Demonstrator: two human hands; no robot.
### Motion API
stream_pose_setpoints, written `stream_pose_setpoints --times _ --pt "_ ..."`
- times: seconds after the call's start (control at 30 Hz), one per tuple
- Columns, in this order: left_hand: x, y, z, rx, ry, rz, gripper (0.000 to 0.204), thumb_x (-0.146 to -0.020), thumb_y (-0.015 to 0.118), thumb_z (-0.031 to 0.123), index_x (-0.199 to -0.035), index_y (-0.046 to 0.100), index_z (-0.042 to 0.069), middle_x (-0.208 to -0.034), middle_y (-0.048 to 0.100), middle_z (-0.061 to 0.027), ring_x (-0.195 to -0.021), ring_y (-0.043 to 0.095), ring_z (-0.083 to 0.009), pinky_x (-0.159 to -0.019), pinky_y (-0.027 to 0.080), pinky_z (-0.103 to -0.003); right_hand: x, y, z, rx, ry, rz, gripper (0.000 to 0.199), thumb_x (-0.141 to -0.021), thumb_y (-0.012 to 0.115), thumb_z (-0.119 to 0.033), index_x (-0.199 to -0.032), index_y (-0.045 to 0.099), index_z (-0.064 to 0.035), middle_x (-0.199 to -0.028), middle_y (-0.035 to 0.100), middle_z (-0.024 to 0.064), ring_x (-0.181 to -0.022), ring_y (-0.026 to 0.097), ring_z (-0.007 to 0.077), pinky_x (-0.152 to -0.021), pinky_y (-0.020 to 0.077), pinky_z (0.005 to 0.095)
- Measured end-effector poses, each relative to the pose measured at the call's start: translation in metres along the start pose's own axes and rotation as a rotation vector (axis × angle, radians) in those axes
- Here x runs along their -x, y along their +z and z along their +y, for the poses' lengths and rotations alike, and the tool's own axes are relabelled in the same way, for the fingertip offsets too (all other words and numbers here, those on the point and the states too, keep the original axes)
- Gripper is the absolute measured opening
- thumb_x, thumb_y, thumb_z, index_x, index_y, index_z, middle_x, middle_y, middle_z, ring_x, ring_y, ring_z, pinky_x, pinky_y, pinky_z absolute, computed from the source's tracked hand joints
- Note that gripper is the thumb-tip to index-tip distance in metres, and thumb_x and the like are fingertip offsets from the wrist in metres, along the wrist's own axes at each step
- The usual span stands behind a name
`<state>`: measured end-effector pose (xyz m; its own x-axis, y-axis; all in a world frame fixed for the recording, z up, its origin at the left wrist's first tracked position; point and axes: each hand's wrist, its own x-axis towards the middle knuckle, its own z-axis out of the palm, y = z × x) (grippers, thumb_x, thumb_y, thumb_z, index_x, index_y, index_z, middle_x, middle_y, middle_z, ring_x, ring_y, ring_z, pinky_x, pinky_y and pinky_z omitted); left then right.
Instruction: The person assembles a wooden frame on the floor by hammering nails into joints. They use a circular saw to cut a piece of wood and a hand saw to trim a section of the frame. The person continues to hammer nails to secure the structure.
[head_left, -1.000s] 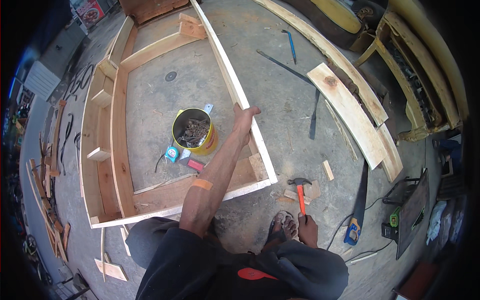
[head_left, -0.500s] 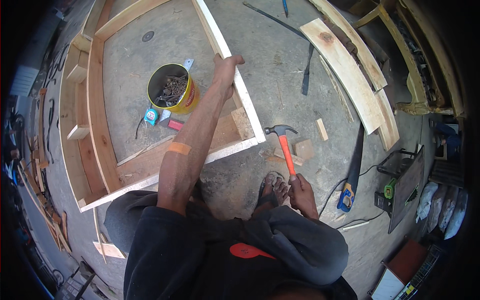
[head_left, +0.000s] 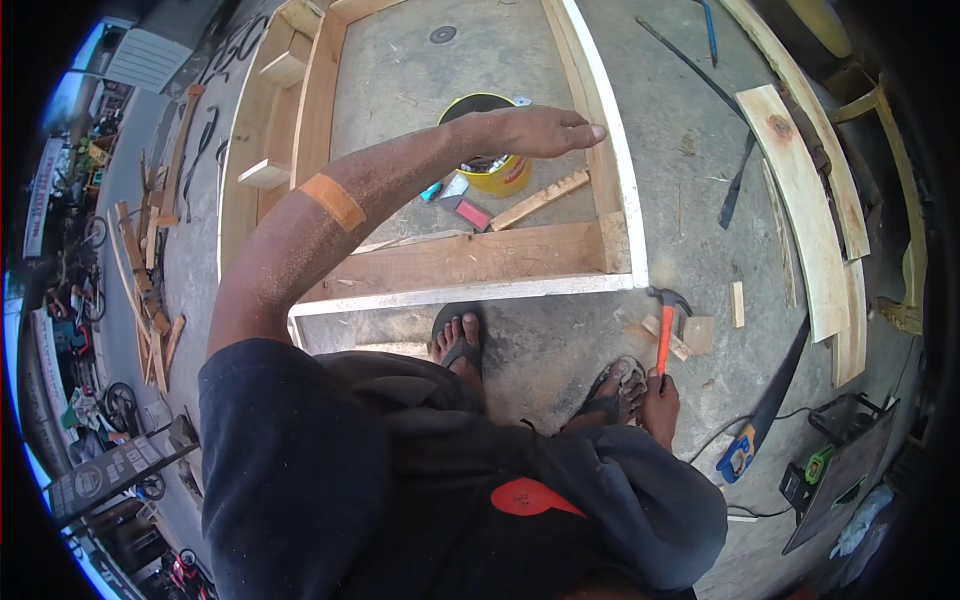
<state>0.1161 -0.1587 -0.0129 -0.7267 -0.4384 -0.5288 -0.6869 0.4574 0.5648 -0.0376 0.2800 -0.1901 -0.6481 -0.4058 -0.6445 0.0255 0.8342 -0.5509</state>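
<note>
A large wooden frame point(head_left: 465, 297) with white-edged boards lies on the concrete floor before me. My left hand point(head_left: 545, 132) is stretched across it, fingers extended, its tip over the inner edge of the right-hand board. Beneath that forearm stands a yellow bucket point(head_left: 505, 180), partly hidden; nails showed in it earlier. My right hand point(head_left: 658, 405) is closed round the handle of a claw hammer point(head_left: 664, 335), held low beside my right foot. The hammer's head is near the frame's near right corner.
A wood strip point(head_left: 540, 200) and a red block-like item point(head_left: 472, 213) lie inside the frame. Small offcuts point(head_left: 697, 334) lie by the hammer. Rightward are a handsaw point(head_left: 765, 410), long planks point(head_left: 795, 210) and a green-and-black power tool point(head_left: 818, 464). Scrap wood point(head_left: 150, 285) is piled left.
My left hand has loosened from round the right-hand board and now reaches flat toward it. The view has swung, shifting the scene rightward. My right hand still grips the hammer low down.
</note>
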Motion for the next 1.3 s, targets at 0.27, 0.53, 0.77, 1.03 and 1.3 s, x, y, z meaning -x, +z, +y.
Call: stream_pose_setpoints --times 0.27,0.53,0.77,1.03,1.3 --pt "0.228 0.074 -0.117 0.101 -0.182 1.140 0.036 -0.100 0.060 0.030 -0.121 0.068 0.002 -0.114 0.071 -0.0203 -0.110 0.067 -0.0336 -0.093 0.052 -0.044 0.002 -0.048 -0.112 0.332 -0.599 0.243 0.035 -0.101 0.059 -0.017 -0.131 0.059 0.0017 -0.114 0.060 0.0205 -0.099 0.064 0.0300 -0.086 0.0508 0.0426" --pt "0.215 0.171 -0.186 -0.196 -0.067 1.466 0.040 -0.090 0.063 0.009 -0.053 0.048 0.008 -0.050 0.045 -0.0094 -0.043 0.045 -0.0292 -0.046 0.036 -0.043 0.052 0.032 -0.284 0.859 -1.655 -0.151 0.049 -0.079 0.082 -0.026 -0.117 0.064 -0.0001 -0.100 0.065 0.0189 -0.089 0.064 0.0352 -0.090 0.0475 0.0458" --pt "0.212 0.163 -0.173 -0.141 -0.253 1.503 0.041 -0.090 0.062 0.008 -0.051 0.049 0.009 -0.048 0.045 -0.0102 -0.040 0.047 -0.0291 -0.043 0.037 -0.042 0.035 0.060 -0.261 0.955 -1.579 -0.164 0.038 -0.072 0.087 -0.031 -0.084 0.062 -0.0052 -0.071 0.066 0.0130 -0.065 0.065 0.0282 -0.069 0.0441 0.0398" --pt "0.207 0.164 -0.173 -0.066 -0.300 1.497 0.044 -0.092 0.064 0.012 -0.051 0.049 0.005 -0.047 0.046 -0.0122 -0.040 0.047 -0.0296 -0.044 0.036 -0.041 0.031 0.060 -0.264 0.935 -1.649 -0.178 0.029 -0.069 0.083 -0.024 -0.080 0.061 -0.0085 -0.068 0.065 0.0076 -0.064 0.065 0.0241 -0.065 0.0436 0.0384" --pt "0.208 0.165 -0.166 -0.039 -0.418 1.428 0.050 -0.097 0.062 0.022 -0.053 0.051 0.002 -0.047 0.047 -0.0139 -0.041 0.047 -0.0301 -0.045 0.036 -0.042 0.033 0.059 -0.257 0.872 -1.574 -0.150 0.036 -0.074 0.086 -0.032 -0.081 0.061 -0.0076 -0.068 0.065 0.0104 -0.063 0.065 0.0274 -0.071 0.0436 0.0399"
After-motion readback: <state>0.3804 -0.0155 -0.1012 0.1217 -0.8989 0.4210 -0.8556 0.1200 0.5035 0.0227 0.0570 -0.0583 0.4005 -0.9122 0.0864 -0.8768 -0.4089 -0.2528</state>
